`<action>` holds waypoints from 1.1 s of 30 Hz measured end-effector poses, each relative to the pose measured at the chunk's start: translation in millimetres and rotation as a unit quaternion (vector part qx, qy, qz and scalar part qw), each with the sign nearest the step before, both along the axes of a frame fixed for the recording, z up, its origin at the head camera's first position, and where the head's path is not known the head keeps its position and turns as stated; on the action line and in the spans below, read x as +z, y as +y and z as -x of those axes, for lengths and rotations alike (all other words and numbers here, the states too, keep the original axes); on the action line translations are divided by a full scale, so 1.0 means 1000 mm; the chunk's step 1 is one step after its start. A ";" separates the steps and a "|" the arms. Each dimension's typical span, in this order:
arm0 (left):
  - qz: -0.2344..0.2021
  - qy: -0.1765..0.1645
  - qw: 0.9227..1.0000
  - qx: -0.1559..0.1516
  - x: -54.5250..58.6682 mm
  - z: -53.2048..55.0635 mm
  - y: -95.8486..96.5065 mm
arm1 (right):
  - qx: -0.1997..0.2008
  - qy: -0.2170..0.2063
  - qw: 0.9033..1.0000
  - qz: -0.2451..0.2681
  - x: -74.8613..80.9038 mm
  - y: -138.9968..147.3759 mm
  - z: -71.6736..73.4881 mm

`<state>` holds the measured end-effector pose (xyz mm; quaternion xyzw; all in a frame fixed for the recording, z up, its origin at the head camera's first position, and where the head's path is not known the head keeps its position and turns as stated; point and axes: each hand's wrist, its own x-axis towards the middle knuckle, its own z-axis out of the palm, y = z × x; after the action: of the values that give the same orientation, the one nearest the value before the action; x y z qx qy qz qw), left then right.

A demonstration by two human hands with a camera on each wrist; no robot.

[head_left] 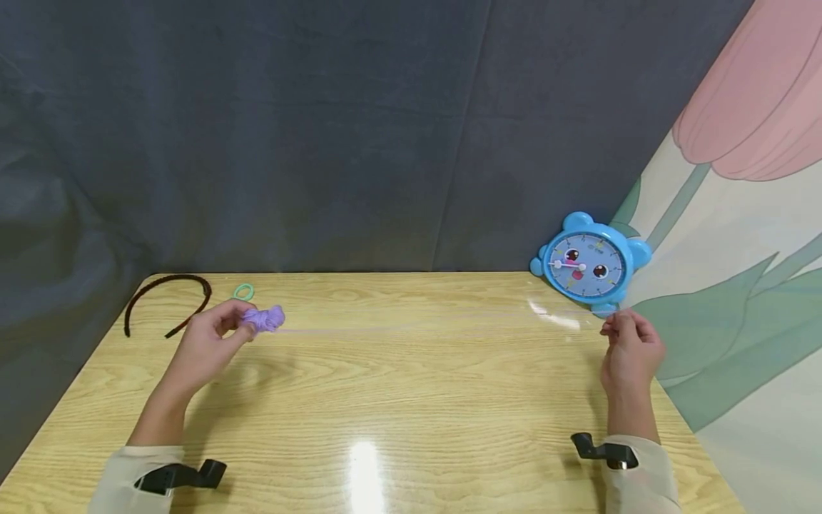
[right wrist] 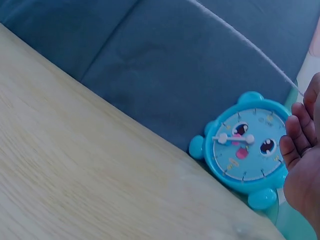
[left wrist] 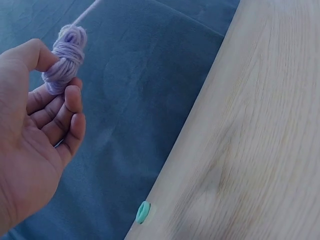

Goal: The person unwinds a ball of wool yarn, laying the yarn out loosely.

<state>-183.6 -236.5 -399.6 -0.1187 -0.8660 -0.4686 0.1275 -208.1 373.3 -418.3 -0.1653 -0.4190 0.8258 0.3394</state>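
Note:
A small wound bundle of lilac yarn is pinched between the thumb and fingers of my left hand, over the left part of the table. From the bundle a thin strand of yarn runs straight across to the right. My right hand pinches the strand's far end, with its fingers curled; the fingertips' grip is partly cut off in the right wrist view. In the left wrist view the yarn bundle sits between thumb and index finger, the other fingers curled loosely below.
A blue bear-shaped toy clock leans at the table's back right, just beyond my right hand. At the back left lie a dark headband and a mint-green ring. A dark cloth hangs behind the wooden table.

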 end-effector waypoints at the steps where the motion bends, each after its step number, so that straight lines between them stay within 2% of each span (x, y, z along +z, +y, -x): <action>1: 0.002 -0.001 1.000 0.001 0.000 0.000 0.000 | -0.003 -0.005 1.000 0.002 -0.001 0.002 0.000; 5: 0.024 -0.006 1.000 0.005 0.000 0.000 0.002 | 0.002 -0.023 1.000 -0.014 -0.006 0.007 0.000; 8: 0.043 -0.012 0.999 0.000 0.000 0.001 0.007 | 0.027 -0.054 0.998 -0.034 -0.013 0.009 0.002; 13: 0.059 -0.043 0.997 -0.024 -0.005 0.003 0.016 | 0.067 -0.121 0.987 -0.086 -0.025 0.010 0.006; 18: 0.059 -0.072 0.994 -0.049 -0.011 0.004 0.026 | 0.065 -0.154 0.979 -0.120 -0.028 0.007 0.007; 22: 0.058 -0.074 0.993 -0.064 -0.012 0.008 0.035 | 0.080 -0.135 0.977 -0.143 -0.022 -0.008 0.009; 26: 0.064 -0.056 0.993 -0.081 -0.007 0.015 0.046 | 0.114 -0.094 0.972 -0.181 -0.011 -0.035 0.009; 29: 0.071 -0.041 0.993 -0.088 -0.003 0.019 0.050 | 0.147 -0.070 0.959 -0.230 -0.005 -0.060 0.009; 33: 0.075 -0.034 0.993 -0.083 0.002 0.020 0.051 | 0.204 -0.058 0.936 -0.280 -0.001 -0.096 0.009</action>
<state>-204.1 -185.9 -397.7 -0.1831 -0.8897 -0.4152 0.0490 -217.5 277.2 -419.3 -0.0220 -0.6773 0.7151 0.1716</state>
